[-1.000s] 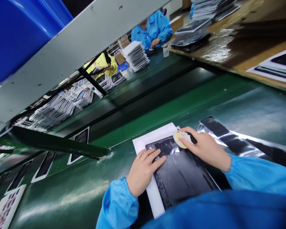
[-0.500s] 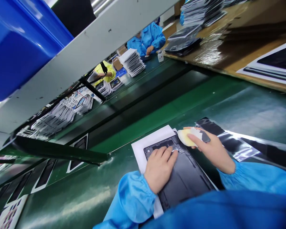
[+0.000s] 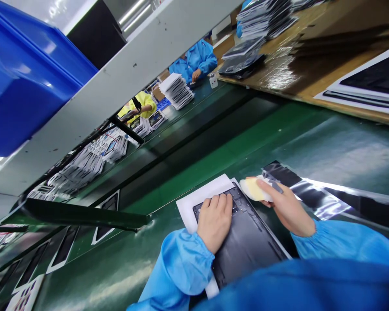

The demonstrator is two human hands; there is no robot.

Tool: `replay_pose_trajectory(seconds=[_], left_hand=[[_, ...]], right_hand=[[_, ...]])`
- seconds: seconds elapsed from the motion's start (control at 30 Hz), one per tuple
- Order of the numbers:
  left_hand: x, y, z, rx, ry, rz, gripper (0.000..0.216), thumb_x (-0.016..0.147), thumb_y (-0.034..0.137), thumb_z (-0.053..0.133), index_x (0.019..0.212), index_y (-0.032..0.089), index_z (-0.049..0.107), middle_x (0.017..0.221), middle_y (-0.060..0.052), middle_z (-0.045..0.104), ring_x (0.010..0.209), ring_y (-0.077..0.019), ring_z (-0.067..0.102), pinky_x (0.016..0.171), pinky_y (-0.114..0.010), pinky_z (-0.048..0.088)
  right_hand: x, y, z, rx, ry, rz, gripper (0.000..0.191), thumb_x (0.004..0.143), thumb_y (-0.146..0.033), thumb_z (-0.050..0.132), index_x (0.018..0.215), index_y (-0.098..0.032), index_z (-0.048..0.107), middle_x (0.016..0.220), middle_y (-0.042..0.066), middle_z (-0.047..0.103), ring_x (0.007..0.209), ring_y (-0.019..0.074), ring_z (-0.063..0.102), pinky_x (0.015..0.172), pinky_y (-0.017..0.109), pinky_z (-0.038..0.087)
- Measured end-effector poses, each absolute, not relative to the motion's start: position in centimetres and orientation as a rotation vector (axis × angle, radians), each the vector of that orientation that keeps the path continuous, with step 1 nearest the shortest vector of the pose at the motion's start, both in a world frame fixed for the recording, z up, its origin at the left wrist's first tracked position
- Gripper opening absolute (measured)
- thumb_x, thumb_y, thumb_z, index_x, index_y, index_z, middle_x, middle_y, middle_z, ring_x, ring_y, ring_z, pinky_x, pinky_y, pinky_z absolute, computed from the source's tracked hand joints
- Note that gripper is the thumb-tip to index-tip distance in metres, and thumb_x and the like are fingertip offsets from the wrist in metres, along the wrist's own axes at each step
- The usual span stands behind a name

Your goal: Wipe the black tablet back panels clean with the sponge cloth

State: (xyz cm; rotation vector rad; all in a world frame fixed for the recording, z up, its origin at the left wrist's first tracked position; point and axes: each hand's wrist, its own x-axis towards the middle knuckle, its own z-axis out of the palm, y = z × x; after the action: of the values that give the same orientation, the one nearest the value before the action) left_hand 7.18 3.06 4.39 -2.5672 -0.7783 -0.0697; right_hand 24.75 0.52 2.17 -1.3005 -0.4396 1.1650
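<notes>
Black panel (image 3: 246, 237); left hand (image 3: 215, 222) atop

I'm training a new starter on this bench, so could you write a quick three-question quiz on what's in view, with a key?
1. What does the person's right hand hold?

2. The dark panel in front of the person lies over:
A) a red tray
B) a white sheet
C) a striped towel

3. True or false: the person's left hand rests on the dark panel.

Key:
1. A yellow-and-white pad.
2. B.
3. True.
</notes>
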Motion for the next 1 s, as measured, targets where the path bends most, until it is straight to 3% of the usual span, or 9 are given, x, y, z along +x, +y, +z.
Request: replay_pose_trajectory(seconds=[0.13, 0.23, 0.33, 0.43, 0.5, 0.6, 0.83, 0.9, 1.0], left_hand=[[7.4, 4.7, 5.0, -2.637, -0.865, -0.061, 0.024, 0.092, 0.015, 0.045, 0.11, 0.015, 0.06, 0.091, -0.007, 0.063, 0.078, -0.0206, 0.058, 0.064, -0.034, 0.046], [6.9, 5.8, 5.2, -2.693, -1.031, -0.146, 0.015, 0.093, 0.024, 0.048, 0.099, 0.018, 0.06, 0.09, -0.006, 0.062, 0.08, -0.0211, 0.057, 0.066, -0.034, 0.047], [6.2, 6.6, 4.9, -2.734, -1.143, -0.175, 0.015, 0.093, 0.027, 0.05, 0.087, 0.018, 0.06, 0.082, -0.004, 0.062, 0.078, -0.0196, 0.057, 0.067, -0.032, 0.048], [5.8, 7.4, 4.8, -2.742, -1.205, -0.173, 0.013, 0.092, 0.024, 0.05, 0.085, 0.018, 0.059, 0.094, -0.006, 0.063, 0.087, -0.0198, 0.058, 0.074, -0.033, 0.048], [5.5, 8.0, 4.9, -2.789, -1.289, -0.158, 0.011, 0.091, 0.022, 0.052, 0.085, 0.017, 0.059, 0.101, -0.006, 0.064, 0.092, -0.0191, 0.058, 0.079, -0.033, 0.048], [4.8, 8.7, 5.4, -2.882, -1.412, -0.108, 0.012, 0.092, 0.02, 0.05, 0.085, 0.018, 0.059, 0.09, -0.002, 0.065, 0.085, -0.0165, 0.059, 0.081, -0.031, 0.048], [3.9, 8.5, 8.1, -2.865, -1.317, -0.358, 0.019, 0.097, 0.025, 0.039, 0.091, 0.02, 0.056, 0.092, -0.001, 0.061, 0.081, -0.0133, 0.058, 0.076, -0.026, 0.048], [3.8, 8.4, 8.8, -2.873, -1.252, -0.417, 0.02, 0.097, 0.026, 0.039, 0.09, 0.02, 0.056, 0.092, -0.001, 0.062, 0.082, -0.013, 0.059, 0.079, -0.027, 0.049], [3.0, 8.1, 9.3, -2.778, -1.237, -0.648, 0.016, 0.095, 0.03, 0.045, 0.096, 0.02, 0.058, 0.104, -0.004, 0.065, 0.1, -0.0171, 0.059, 0.099, -0.04, 0.044]], right_hand=[[24.8, 0.2, 2.4, -1.29, -0.468, 1.199, 0.032, 0.062, -0.047, 0.073, 0.077, -0.019, 0.074, 0.069, 0.002, 0.07, 0.056, 0.0138, 0.05, 0.045, 0.026, 0.034], [25.2, 0.3, 3.0, -1.273, -0.51, 1.26, 0.034, 0.063, -0.052, 0.072, 0.075, -0.02, 0.074, 0.076, 0.004, 0.073, 0.071, 0.0206, 0.063, 0.066, 0.032, 0.05], [25.5, 1.2, 3.8, -1.26, -0.591, 1.353, 0.036, 0.063, -0.053, 0.073, 0.079, -0.021, 0.075, 0.084, 0.007, 0.075, 0.089, 0.0264, 0.066, 0.088, 0.04, 0.048], [25.4, 2.7, 4.4, -1.254, -0.697, 1.449, 0.037, 0.063, -0.051, 0.074, 0.082, -0.02, 0.075, 0.088, 0.008, 0.076, 0.098, 0.0284, 0.065, 0.097, 0.043, 0.043], [25.1, 3.7, 4.6, -1.242, -0.768, 1.514, 0.037, 0.061, -0.051, 0.075, 0.077, -0.017, 0.075, 0.083, 0.009, 0.075, 0.094, 0.03, 0.066, 0.097, 0.047, 0.044], [24.8, 4.5, 4.7, -1.215, -0.841, 1.555, 0.038, 0.061, -0.05, 0.075, 0.077, -0.015, 0.075, 0.08, 0.01, 0.075, 0.091, 0.031, 0.067, 0.096, 0.049, 0.045], [24.5, 2.1, 5.9, -1.086, -0.815, 1.519, 0.037, 0.069, -0.051, 0.07, 0.094, -0.024, 0.075, 0.111, 0.008, 0.072, 0.115, 0.0285, 0.058, 0.1, 0.039, 0.044], [23.8, 1.0, 6.1, -1.033, -0.836, 1.619, 0.033, 0.068, -0.051, 0.072, 0.086, -0.024, 0.077, 0.106, 0.008, 0.074, 0.107, 0.0294, 0.063, 0.093, 0.037, 0.049], [22.7, 0.2, 5.9, -1.09, -0.835, 1.645, 0.031, 0.064, -0.05, 0.075, 0.079, -0.023, 0.077, 0.088, 0.007, 0.077, 0.088, 0.0298, 0.069, 0.087, 0.04, 0.052]])
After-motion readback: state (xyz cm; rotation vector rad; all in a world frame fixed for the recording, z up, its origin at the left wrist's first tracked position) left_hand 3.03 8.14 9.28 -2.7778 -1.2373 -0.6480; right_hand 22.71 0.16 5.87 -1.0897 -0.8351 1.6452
